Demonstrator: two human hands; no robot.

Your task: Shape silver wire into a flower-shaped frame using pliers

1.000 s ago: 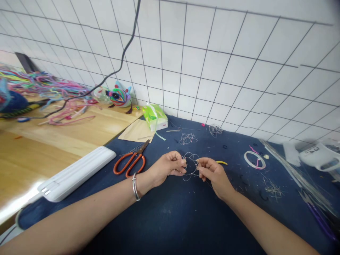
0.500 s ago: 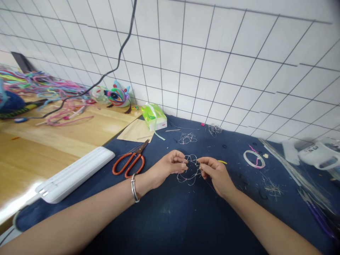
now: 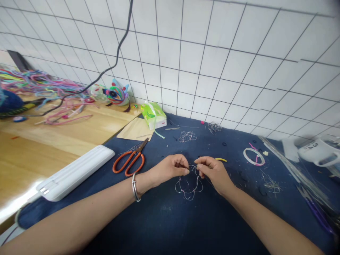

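Observation:
A flower-shaped ring of thin silver wire [image 3: 188, 194], with rounded loops and small pinkish spots, hangs between my two hands over the dark blue cloth [image 3: 170, 226]. My left hand [image 3: 174, 168] pinches its upper left part between thumb and fingers. On the upper right, the fingers of my right hand [image 3: 212, 171] are closed at the wire's edge, and a thin strand trails below them. The exact grip of the fingertips is partly hidden. Orange-handled scissors [image 3: 129, 161] lie left of my left hand. Behind my hands rests another looped wire piece [image 3: 187, 136].
A white power strip [image 3: 77, 171] lies at left. Behind are a green tissue pack [image 3: 153, 115] and a tangled wire bundle [image 3: 214, 128]. On the right are a tape-like ring [image 3: 254, 157], wire scraps [image 3: 271, 185], purple-handled pliers [image 3: 316, 210] and a white mug [image 3: 320, 152].
The wire flower has turned and dropped, so its loops now hang lower, below my fingers. My left hand has shifted slightly down; the right hand stays nearly in place.

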